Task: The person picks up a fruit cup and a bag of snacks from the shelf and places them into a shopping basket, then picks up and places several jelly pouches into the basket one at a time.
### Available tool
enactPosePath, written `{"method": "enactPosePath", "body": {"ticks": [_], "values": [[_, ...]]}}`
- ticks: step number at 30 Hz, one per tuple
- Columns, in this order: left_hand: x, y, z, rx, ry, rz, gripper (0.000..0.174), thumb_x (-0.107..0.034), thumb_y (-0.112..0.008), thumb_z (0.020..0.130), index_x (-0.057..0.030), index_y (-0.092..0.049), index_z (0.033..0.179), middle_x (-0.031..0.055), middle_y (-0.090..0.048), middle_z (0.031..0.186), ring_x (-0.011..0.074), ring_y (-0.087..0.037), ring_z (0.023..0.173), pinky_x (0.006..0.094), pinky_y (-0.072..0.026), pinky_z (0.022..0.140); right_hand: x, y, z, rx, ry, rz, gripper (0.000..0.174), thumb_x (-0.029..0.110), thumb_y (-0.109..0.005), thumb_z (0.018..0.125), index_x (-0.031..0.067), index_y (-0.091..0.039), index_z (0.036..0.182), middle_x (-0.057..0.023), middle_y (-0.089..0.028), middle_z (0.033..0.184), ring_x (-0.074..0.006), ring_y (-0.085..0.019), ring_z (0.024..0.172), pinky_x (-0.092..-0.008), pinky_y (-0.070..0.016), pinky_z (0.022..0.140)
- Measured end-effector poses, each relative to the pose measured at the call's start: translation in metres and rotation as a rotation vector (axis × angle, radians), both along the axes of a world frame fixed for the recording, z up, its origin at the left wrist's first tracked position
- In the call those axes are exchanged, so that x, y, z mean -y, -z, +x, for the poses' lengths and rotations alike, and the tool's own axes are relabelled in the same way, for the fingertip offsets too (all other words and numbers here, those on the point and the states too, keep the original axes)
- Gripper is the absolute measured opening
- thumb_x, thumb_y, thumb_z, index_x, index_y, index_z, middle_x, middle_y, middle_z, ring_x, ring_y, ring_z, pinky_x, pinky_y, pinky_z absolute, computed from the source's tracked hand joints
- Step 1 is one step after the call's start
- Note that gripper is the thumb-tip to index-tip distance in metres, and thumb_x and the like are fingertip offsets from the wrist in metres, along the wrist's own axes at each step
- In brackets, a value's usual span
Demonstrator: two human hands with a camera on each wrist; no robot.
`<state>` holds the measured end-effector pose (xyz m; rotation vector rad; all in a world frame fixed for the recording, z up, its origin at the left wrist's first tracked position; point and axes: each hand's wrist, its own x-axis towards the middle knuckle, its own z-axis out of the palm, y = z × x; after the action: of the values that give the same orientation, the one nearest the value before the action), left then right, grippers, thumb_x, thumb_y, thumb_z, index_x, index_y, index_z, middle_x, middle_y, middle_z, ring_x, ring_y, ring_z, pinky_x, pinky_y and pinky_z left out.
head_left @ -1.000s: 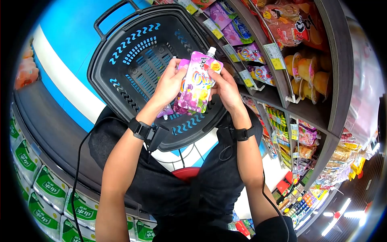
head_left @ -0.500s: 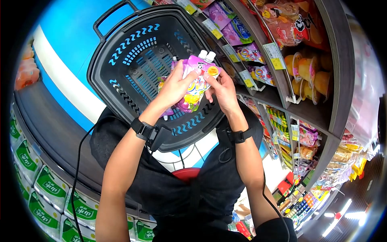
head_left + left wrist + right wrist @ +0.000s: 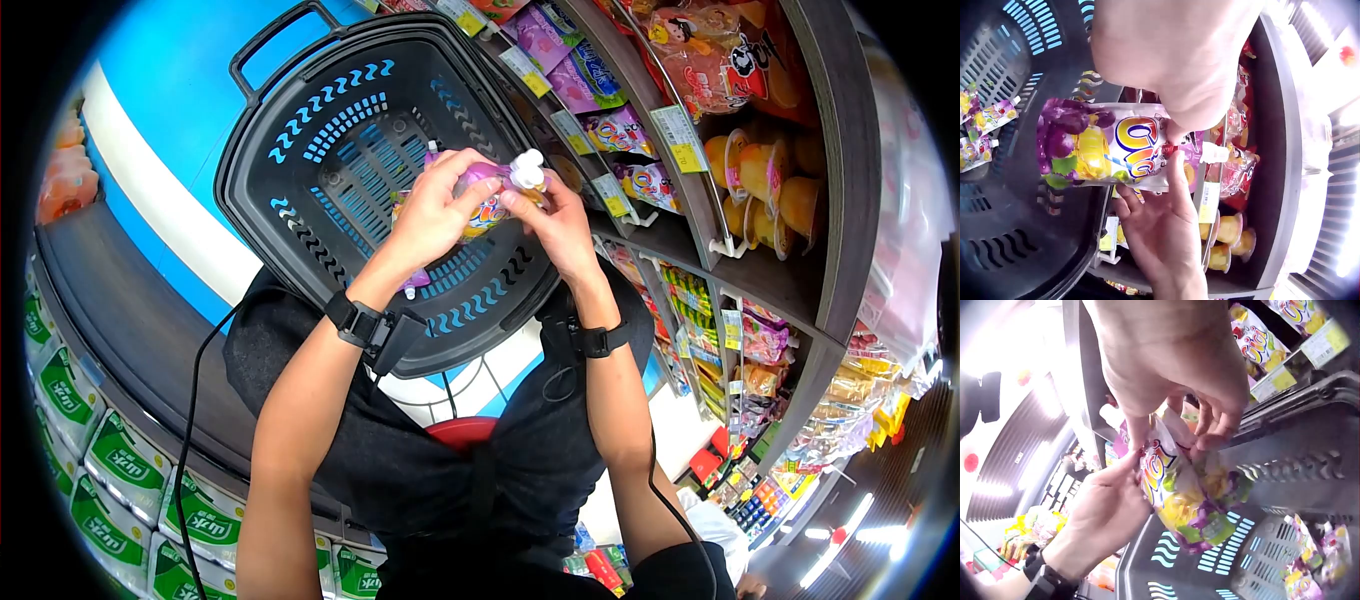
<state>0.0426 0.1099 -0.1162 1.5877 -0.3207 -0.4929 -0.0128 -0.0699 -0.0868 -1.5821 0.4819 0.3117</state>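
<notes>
Right, the step in hand, as I judge it, is handling a small bundle of drink-style pouches [image 3: 1094, 147] between both hands, above the open basket [image 3: 228, 185] and beside the shelf [image 3: 845, 190]. I'd say the next move calls for keeping the upper ends together under a light pinch, with the soft bodies free to hang. On my feed, the left hand [image 3: 430, 220] pinches the film near the top with its thumb; how its remaining fingertips sit behind I cannot tell. The right hand [image 3: 565, 230] pinches the spout end too, thumb in front and bent fingers around the far edge. Two white caps [image 3: 530, 160] show together, so I count at least two pouches held. The nearest is glossy and plump, printed with purple grapes, yellow fruit and bright "Cici" lettering. More loose pouches [image 3: 1302, 581] lie in the basket's bottom.
</notes>
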Motion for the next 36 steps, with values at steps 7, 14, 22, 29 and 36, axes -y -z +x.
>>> {"method": "enactPosePath", "body": {"ticks": [7,14,22,29,36], "values": [[0.005,-0.008,-0.007,0.340,0.038,0.161,0.016,-0.014,-0.067,0.090,-0.0036,-0.067,0.101,0.0089,-0.063,0.098,0.0260,-0.058,0.102,0.0367,-0.0429,0.095,0.082,-0.001,-0.027,-0.290,-0.292,-0.413,0.045,0.041,-0.075,0.082,0.0004,-0.066,0.100,-0.0090,-0.064,0.103,-0.0148,-0.064,0.085,-0.0293,-0.0512,0.071],[0.003,-0.002,-0.007,0.363,0.007,0.254,0.014,-0.013,-0.067,0.088,-0.0046,-0.069,0.100,0.0086,-0.066,0.102,0.0280,-0.056,0.110,0.0399,-0.0386,0.101,0.147,-0.023,-0.049,-0.426,0.534,-0.572,0.052,0.045,-0.076,0.083,0.0011,-0.061,0.105,-0.0138,-0.066,0.093,-0.0165,-0.065,0.059,-0.0238,-0.0460,0.046],[0.005,0.002,-0.009,0.363,0.021,0.281,0.014,-0.014,-0.066,0.089,-0.0055,-0.070,0.099,0.0079,-0.067,0.103,0.0272,-0.056,0.111,0.0395,-0.0377,0.101,0.199,0.030,-0.044,-0.052,0.656,-0.194,0.051,0.015,-0.058,0.097,-0.0043,-0.039,0.139,-0.0216,-0.054,0.131,-0.0308,-0.070,0.086,-0.0324,-0.0597,0.070],[0.007,0.002,-0.009,0.355,-0.002,0.268,0.014,-0.015,-0.067,0.089,-0.0057,-0.070,0.099,0.0079,-0.067,0.102,0.0271,-0.056,0.108,0.0386,-0.0380,0.100,0.215,0.060,-0.023,0.181,0.763,-0.143,0.035,0.005,-0.037,0.104,-0.0049,-0.040,0.138,-0.0234,-0.048,0.136,-0.0384,-0.057,0.119,-0.0443,-0.0510,0.105],[0.006,0.004,-0.007,0.347,0.002,0.273,0.014,-0.014,-0.067,0.089,-0.0050,-0.070,0.099,0.0076,-0.068,0.100,0.0260,-0.057,0.107,0.0379,-0.0388,0.097,0.203,0.065,0.011,0.250,0.723,-0.020,0.036,0.015,-0.043,0.104,-0.0024,-0.043,0.136,-0.0195,-0.051,0.134,-0.0352,-0.056,0.118,-0.0481,-0.0467,0.108]]}}
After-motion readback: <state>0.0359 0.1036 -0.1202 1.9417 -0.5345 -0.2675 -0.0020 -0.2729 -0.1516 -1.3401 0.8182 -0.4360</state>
